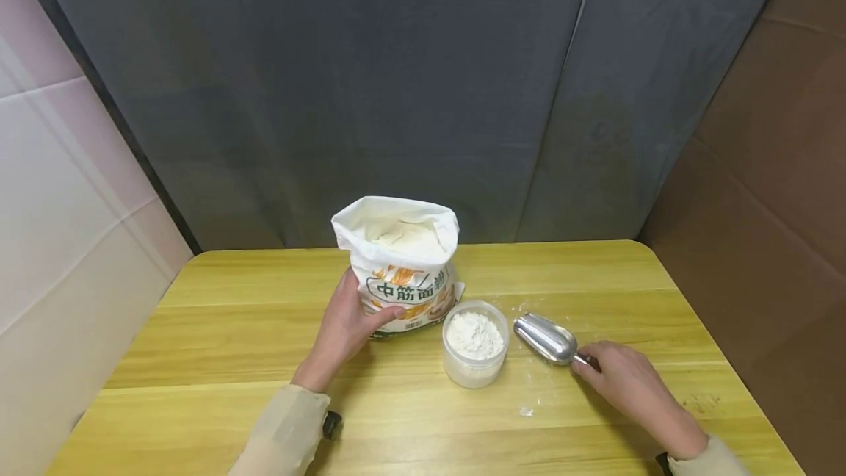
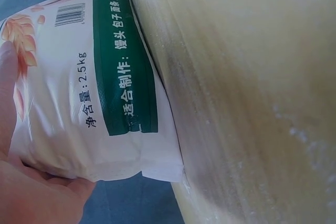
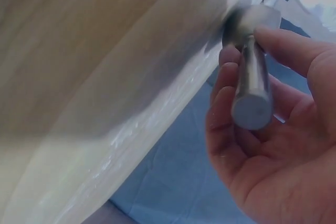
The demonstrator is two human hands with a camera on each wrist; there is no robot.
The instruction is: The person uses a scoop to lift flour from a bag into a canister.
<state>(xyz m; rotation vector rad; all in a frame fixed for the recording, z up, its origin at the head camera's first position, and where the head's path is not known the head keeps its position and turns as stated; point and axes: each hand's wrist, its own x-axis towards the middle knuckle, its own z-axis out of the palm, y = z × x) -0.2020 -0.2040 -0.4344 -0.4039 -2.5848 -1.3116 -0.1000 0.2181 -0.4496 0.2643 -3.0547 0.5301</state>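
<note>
An open white bag of flour (image 1: pixel 406 278) stands upright on the table, its top folded outward and flour visible inside. My left hand (image 1: pixel 345 314) grips its left side, thumb across the printed front; the left wrist view shows the bag's green lower band (image 2: pixel 126 61). Just right of the bag is a clear round tub (image 1: pixel 474 369) heaped with flour (image 1: pixel 474 336). Beyond it, my right hand (image 1: pixel 621 377) holds a metal scoop (image 1: pixel 547 338) by its handle (image 3: pixel 253 82), fingers curled round it. The scoop lies low over the tabletop, its mouth toward the tub.
Flour specks (image 1: pixel 526 411) dust the wooden table (image 1: pixel 198 358) around the tub and scoop. A dark grey curtain (image 1: pixel 330 94) hangs behind the table's far edge. A pale panel (image 1: pixel 73 167) stands at the left, a brown one (image 1: pixel 767 167) at the right.
</note>
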